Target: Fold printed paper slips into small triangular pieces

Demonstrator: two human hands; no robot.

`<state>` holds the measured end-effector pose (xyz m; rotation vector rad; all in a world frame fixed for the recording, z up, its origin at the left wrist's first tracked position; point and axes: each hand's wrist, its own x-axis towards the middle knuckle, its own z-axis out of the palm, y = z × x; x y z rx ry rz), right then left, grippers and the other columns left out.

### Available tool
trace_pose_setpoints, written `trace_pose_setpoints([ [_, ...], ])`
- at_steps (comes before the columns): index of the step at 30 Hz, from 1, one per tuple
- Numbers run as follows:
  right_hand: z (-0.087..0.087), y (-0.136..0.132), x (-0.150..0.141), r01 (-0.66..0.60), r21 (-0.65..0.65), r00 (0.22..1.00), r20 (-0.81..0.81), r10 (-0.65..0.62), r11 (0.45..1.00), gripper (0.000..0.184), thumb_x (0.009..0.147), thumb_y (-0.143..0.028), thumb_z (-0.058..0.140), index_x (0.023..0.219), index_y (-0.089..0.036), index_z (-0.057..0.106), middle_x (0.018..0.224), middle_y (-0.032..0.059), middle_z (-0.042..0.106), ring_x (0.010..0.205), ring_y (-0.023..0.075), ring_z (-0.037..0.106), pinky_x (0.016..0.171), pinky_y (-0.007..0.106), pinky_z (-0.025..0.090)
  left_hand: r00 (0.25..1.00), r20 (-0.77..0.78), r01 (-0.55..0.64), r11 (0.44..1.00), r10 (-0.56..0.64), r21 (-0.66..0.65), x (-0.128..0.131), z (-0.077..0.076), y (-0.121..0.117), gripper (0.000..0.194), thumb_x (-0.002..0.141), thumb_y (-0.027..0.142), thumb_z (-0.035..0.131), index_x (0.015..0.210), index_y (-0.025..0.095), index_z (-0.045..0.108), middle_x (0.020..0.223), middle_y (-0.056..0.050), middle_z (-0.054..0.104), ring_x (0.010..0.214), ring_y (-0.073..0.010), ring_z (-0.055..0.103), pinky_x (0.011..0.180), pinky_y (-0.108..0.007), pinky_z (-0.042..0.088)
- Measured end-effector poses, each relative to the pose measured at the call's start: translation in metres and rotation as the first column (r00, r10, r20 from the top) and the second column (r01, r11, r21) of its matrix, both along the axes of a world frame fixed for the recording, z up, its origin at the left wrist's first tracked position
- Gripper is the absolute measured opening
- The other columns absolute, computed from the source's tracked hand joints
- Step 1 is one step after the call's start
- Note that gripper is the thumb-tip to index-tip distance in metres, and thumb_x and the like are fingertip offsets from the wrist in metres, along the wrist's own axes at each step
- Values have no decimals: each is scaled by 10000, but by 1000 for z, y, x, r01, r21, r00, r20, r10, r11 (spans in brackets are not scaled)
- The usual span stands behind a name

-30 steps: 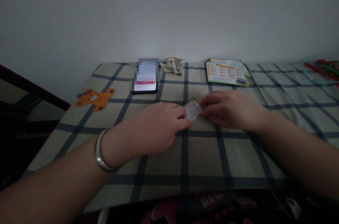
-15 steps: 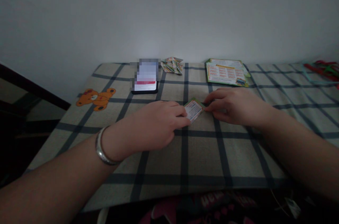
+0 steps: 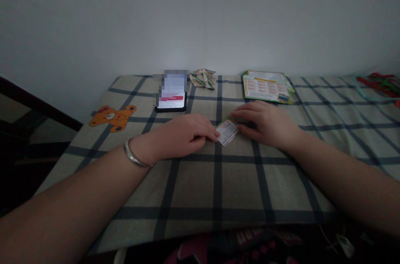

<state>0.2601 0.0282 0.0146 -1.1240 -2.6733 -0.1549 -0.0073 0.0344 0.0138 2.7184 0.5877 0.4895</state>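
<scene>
A small folded printed paper (image 3: 227, 133), white with dark text and a green edge, lies on the checked cloth between my hands. My left hand (image 3: 187, 134), with a silver bangle at its wrist, has its fingertips closed on the paper's left corner. From the other side, my right hand (image 3: 265, 124) pinches the right edge between thumb and fingers. Exactly how the fingertips sit on the far side is hard to make out in the dim light.
A phone (image 3: 172, 103) with a lit screen lies towards the wall, beside a folded paper shape (image 3: 203, 78). Printed sheets (image 3: 265, 89) are stacked behind my right hand. An orange bear cutout (image 3: 115, 118) lies at left, red and green items (image 3: 383, 85) far right.
My left hand has shifted slightly up, its fingers now at the paper's left corner. My right hand has moved left, its thumb and fingers coming onto the paper's right side.
</scene>
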Motion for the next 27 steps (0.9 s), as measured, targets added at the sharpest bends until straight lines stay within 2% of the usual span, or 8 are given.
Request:
trace_pose_setpoints([
  [5,-8,1,-11,-61,2,998,2,61,998,435,903,-363,553,1273,-141,603,1302,145,596,1133,313,551,964,473,453,995,-55,-78,994,82,81,8,1,-10,260,867,104,463,1001,178,674,1031,-48,687,1034,-180,603,960,-352,480],
  [10,-8,2,-11,-78,-52,995,-72,74,996,429,874,-357,596,1249,-149,605,1287,147,598,1153,300,553,982,473,452,954,-117,-250,946,277,206,16,-1,-18,244,903,193,493,1110,128,605,1138,-114,616,1095,-236,558,979,-413,471],
  [13,-9,1,-10,-88,-54,993,-84,83,995,437,863,-352,610,1246,-144,602,1292,146,593,1157,297,549,990,468,448,931,-135,-308,928,339,211,15,-2,-16,267,915,234,513,1147,131,594,1174,-124,592,1123,-250,538,992,-435,463],
  [19,-10,1,-10,-97,-51,993,-72,93,994,507,855,-375,608,1299,-133,565,1316,161,575,1174,310,538,998,488,440,954,-84,-275,953,286,129,13,-5,-11,198,923,188,504,1093,155,600,1173,-78,598,1141,-216,524,1035,-415,438],
  [27,-9,1,-9,-111,-82,990,-97,103,990,524,826,-382,639,1293,-154,566,1342,160,555,1217,310,520,1016,493,424,957,0,-290,957,290,-3,15,-9,-12,191,894,145,514,1066,179,587,1205,-58,596,1196,-201,503,1071,-414,410],
])
